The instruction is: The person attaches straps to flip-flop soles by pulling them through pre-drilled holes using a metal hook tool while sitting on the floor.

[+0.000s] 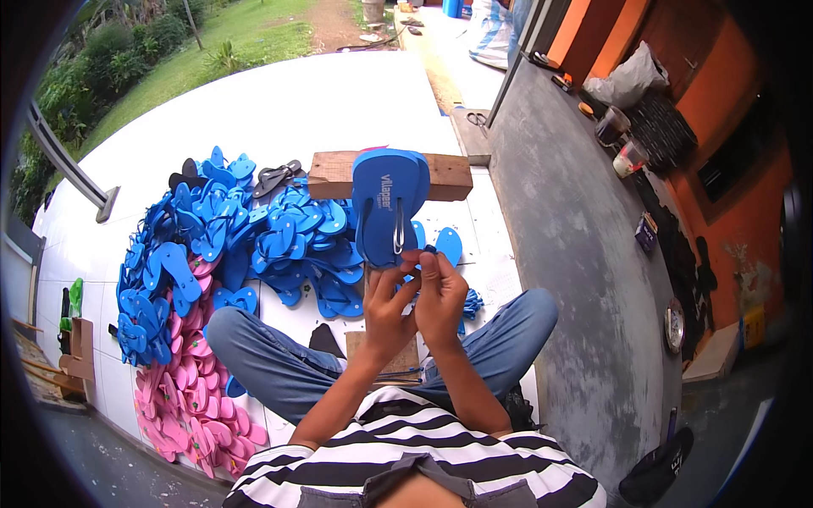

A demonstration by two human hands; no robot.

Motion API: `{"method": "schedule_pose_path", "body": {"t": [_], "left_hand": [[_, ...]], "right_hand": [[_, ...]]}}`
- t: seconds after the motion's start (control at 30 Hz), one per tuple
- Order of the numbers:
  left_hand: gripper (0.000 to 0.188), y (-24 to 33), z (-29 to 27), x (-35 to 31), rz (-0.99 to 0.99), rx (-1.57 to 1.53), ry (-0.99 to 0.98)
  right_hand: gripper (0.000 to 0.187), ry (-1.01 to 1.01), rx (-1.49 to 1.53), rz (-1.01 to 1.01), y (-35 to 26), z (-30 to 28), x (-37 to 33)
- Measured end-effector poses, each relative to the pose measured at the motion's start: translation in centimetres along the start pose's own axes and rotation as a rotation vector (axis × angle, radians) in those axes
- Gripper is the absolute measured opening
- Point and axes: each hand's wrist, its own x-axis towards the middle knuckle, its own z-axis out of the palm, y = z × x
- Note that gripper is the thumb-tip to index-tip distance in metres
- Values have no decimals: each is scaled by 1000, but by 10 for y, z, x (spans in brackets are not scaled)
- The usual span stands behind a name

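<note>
In front of me a pair of blue flip-flop soles [377,182] rests against a wooden block, standing nearly upright. A thin, pale metal loop [398,233] shows against the front sole, near its lower end. Just below that end, my left hand [388,306] is closed with its fingers curled; what they hold, if anything, is hidden. My right hand [440,303] is beside it, almost touching. Between its thumb and finger it pinches a small dark blue piece [429,249], perhaps part of a strap.
A wooden block [334,173] stands crosswise behind the soles. Piles of blue flip-flops [288,229] and pink flip-flops [199,398] lie on the white tiles at left. Blue straps [472,305] lie by my right knee. Scissors [477,119] rest on a ledge at the back right.
</note>
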Motion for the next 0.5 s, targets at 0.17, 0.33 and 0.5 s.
{"method": "schedule_pose_path", "body": {"t": [0.17,0.33,0.5], "left_hand": [[25,-25,-32,22,35,-159,321],[34,-25,-57,106,-10,78,240],[26,-30,-70,141,61,81,-33]], "right_hand": [[49,-379,410,31,-9,-8,19],[51,-588,482,184,3,-13,34],[49,-599,396,103,-1,-10,34]]}}
